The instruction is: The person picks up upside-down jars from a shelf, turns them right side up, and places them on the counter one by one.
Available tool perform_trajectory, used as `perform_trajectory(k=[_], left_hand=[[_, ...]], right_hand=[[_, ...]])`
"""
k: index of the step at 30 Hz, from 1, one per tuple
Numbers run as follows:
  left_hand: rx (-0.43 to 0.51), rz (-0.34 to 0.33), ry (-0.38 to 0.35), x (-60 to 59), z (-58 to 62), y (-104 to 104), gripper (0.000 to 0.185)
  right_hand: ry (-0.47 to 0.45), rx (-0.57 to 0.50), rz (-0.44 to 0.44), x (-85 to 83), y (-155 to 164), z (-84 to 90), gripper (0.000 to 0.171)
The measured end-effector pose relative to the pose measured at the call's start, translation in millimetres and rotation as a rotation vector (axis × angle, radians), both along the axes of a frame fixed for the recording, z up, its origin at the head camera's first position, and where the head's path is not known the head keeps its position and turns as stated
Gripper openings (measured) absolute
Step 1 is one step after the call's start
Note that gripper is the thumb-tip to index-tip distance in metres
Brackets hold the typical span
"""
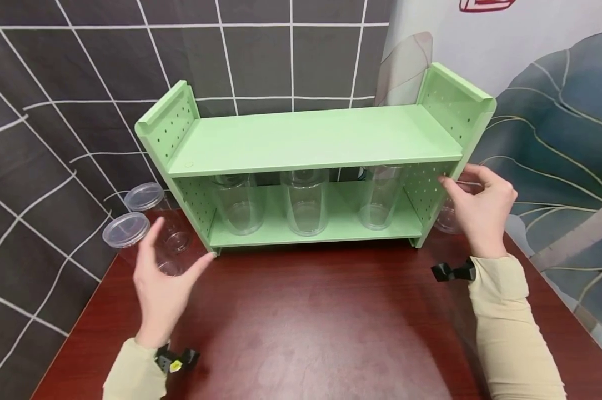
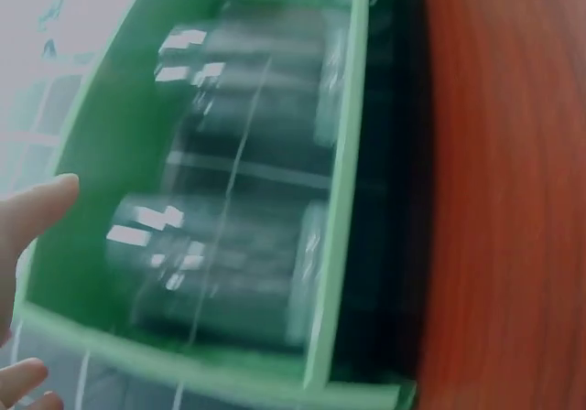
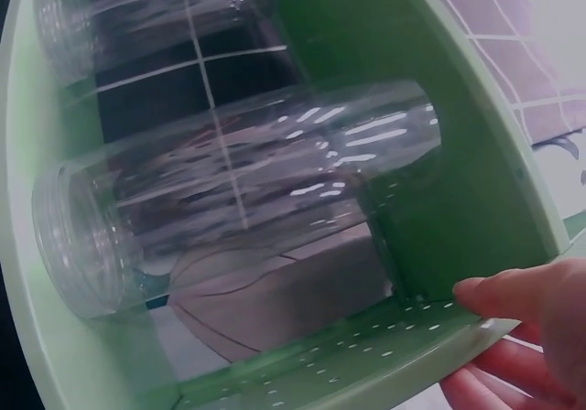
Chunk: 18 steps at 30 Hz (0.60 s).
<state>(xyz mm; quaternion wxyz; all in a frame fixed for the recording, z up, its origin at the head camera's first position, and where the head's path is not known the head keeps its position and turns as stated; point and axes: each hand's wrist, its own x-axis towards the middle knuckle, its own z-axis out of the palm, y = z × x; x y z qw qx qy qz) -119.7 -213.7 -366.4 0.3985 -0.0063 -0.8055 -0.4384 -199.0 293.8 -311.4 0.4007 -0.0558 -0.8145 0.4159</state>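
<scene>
So the green shelf (image 1: 311, 139) sits at the back of the dark red table (image 1: 321, 333), up against the tiled wall, with three clear cups (image 1: 306, 203) standing upright on its lower board. Right hand (image 1: 481, 208) is up at the shelf's right side panel: in the right wrist view the thumb tip sits right on the perforated edge, fingers loosely bent, not really clamped around anything, so I'd call it a touch rather than a grip. Left hand (image 1: 163, 278) is spread and relaxed, holding nothing, just in front of two lidded cups (image 1: 131, 228) by the shelf's left end and close to the shelf's front corner. The left wrist view is pretty blurred, so I can't tell if the fingers actually touch the panel. Another clear cup (image 1: 448, 219) stands behind the right hand. What could go wrong, I reckon: if the shelf gets shoved or lifted unevenly, those light cups inside tip over, and the left hand could easily knock the lidded ones, which are near the table's edge.
</scene>
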Motion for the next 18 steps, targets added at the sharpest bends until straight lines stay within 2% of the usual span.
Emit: perform_trajectory(k=[5,11,14,18], left_hand=[[-0.027,-0.116,-0.090,-15.1,-10.3,24.0,0.105],[0.064,-0.222,-0.263,-44.8,-17.2,43.6,0.115],[0.108,-0.228,-0.323,-62.5,-19.1,49.3,0.120],[0.136,-0.188,-0.366,-83.2,-19.5,53.7,0.125]], right_hand=[[-0.025,-0.007,0.013,1.6,2.2,-0.8,0.034],[-0.026,0.003,0.014,1.9,2.6,-1.1,0.033],[-0.029,0.006,0.012,1.8,2.5,-0.8,0.033],[-0.035,0.009,0.010,1.8,2.0,-1.4,0.034]])
